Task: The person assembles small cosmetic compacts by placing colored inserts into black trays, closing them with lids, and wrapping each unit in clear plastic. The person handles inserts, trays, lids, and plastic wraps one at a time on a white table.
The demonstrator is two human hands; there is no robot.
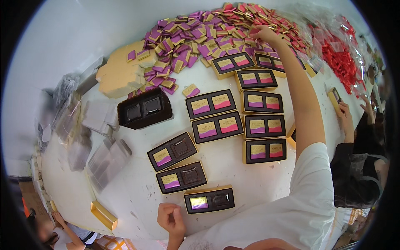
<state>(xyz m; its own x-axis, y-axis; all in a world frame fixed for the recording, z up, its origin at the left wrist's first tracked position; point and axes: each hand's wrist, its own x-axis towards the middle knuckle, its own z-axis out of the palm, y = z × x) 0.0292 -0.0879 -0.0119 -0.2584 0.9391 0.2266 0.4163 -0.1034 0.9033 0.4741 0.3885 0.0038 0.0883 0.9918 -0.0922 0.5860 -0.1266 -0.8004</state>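
My right hand [265, 34] reaches to the far pile, its bent fingers touching the red-and-gold wrapped chocolates [287, 29]. What lies under its fingertips is too small to make out. Curled at the near edge, my left hand [171, 219] has its inside hidden. Just beyond it is a gold box [209, 199] with a dark tray, a purple-and-gold chocolate in one hollow and the other hollow bare. Two more half-filled boxes [181, 177] lie farther off. Several filled boxes [265, 151], each with one purple and one red chocolate, stand in columns beside my right arm.
A stack of dark trays [145, 109] stands left of the boxes, near clear plastic lids [107, 162] and gold cartons [125, 71]. Purple wrapped chocolates [179, 46] heap at the back. Red ribbons [339, 54] lie at right. Other people's hands [345, 114] are at the table's edges.
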